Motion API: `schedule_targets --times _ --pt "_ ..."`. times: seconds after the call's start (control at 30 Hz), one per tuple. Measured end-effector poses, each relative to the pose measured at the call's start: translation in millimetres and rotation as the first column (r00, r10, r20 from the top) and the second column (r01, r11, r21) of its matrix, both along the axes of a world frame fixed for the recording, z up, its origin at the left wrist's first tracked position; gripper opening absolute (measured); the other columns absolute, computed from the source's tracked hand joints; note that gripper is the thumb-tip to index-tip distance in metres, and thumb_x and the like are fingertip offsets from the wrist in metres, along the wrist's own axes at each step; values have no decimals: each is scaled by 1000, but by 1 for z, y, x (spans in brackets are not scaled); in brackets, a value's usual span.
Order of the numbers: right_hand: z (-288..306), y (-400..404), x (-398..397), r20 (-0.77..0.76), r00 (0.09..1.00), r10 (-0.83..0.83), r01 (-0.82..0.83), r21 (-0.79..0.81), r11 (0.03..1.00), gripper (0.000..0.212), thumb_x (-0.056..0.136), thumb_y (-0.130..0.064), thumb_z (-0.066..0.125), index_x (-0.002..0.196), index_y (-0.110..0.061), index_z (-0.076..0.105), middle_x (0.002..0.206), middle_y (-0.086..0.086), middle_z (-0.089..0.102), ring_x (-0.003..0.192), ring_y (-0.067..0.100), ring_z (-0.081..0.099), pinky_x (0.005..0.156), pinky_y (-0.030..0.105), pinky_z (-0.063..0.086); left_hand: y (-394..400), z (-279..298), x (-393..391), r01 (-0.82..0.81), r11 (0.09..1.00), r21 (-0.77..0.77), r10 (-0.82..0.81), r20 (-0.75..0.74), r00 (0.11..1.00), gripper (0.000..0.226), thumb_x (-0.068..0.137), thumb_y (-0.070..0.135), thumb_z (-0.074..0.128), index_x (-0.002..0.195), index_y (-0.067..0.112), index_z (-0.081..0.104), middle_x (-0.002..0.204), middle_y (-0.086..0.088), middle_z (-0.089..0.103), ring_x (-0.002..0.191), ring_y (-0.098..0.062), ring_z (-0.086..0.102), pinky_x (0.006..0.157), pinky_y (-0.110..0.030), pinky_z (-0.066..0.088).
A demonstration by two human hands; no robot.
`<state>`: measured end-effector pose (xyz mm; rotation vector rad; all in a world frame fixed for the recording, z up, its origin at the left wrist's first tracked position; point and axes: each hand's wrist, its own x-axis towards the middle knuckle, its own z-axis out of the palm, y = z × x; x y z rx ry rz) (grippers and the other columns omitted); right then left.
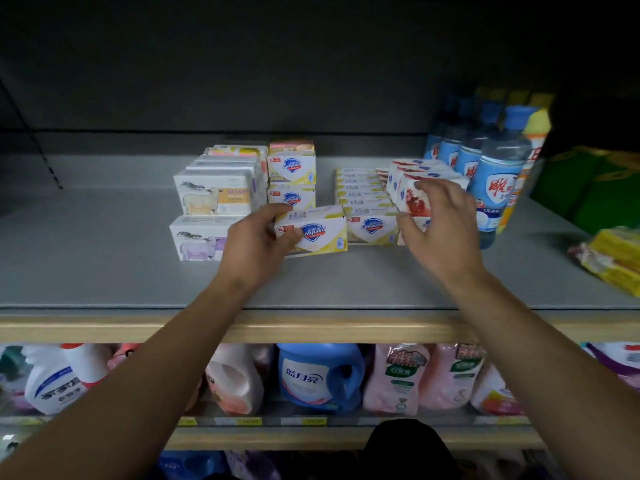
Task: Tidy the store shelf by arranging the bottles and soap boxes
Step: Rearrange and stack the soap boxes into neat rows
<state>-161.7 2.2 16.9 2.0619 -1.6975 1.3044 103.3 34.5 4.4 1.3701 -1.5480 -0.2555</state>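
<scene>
A grey shelf board (104, 265) with a pale wooden front edge (311, 327) runs across a dim store aisle, backed by a dark panel. The left hand (256, 244) grips a yellow-and-white soap box (317, 233) at its left end, thumb on top; the box sits tilted at the front of the rows. The right hand (440, 230) hovers with fingers spread and relaxed over the red-and-white soap boxes (412, 188), holding nothing. Sheep-printed soap boxes (211, 197) stand stacked at the left, and blue-capped bottles (495, 174) line up at the right. A lower shelf carries detergent jugs (318, 375) and pink refill pouches (398, 379).
</scene>
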Motion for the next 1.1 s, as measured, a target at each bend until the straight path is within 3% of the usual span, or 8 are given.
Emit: schedule_targets --times 0.13,0.23,0.4,0.5,0.7,0.83,0.93,1.1 --pt "23 -32 -16 -89 995 -45 47 18 999 50 92 -33 58 136 -10 54 137 12 51 128 33 41 111 40 30 -29 21 -17 -26 999 -40 29 74 997 39 87 27 70 124 19 62 100 3 68 68 5 62 65 -5 43" --pt "32 -55 -22 -211 975 -64 82 78 994 55 95 -41 52 143 -14 48 144 9 47 134 30 37 115 43 27 -55 35 -27 -69 998 -12 70 176 982 42 89 34 67 128 23 59 118 -1 66 84 -11 65 80 -25 51" --pt "25 -71 -25 -372 927 -45 103 139 985 56 96 -51 36 140 -20 50 142 4 52 131 28 44 117 47 20 -109 56 -43 -95 994 -47 105 358 928 42 89 31 66 127 15 60 125 -8 63 108 -27 61 93 -32 44" --pt "16 -72 -26 -357 932 -58 93 81 992 51 96 -48 43 137 -19 53 136 3 56 126 29 46 117 47 21 -142 63 -54 -105 994 -15 101 434 895 40 90 28 64 125 10 61 127 -11 60 116 -28 55 96 -32 41" --pt "9 -75 -25 -308 948 -76 91 35 995 49 95 -47 44 135 -22 56 132 -1 58 122 26 47 113 43 21 -187 55 -82 -130 991 30 91 559 824 35 92 22 57 124 9 61 121 -16 59 109 -33 56 89 -36 44" --pt "4 -79 -22 -259 961 -96 95 -18 995 47 92 -45 47 130 -20 61 126 0 61 118 27 49 112 43 22 -197 51 -88 -65 994 -89 107 648 754 43 91 27 60 134 20 57 134 -4 58 119 -30 51 97 -41 46" --pt "2 -81 -20 -236 965 -115 108 -41 993 48 91 -45 46 127 -19 63 124 1 62 116 28 51 112 45 23 -206 51 -91 -25 997 -77 72 699 711 45 92 31 61 136 24 55 134 0 60 120 -27 48 99 -42 45" --pt "2 -80 -19 -206 971 -121 113 -49 992 45 90 -44 48 126 -19 63 122 0 63 116 27 50 114 45 22 -229 51 -95 -93 993 -67 114 682 723 46 93 30 60 138 24 52 134 -3 59 122 -27 50 100 -42 45"
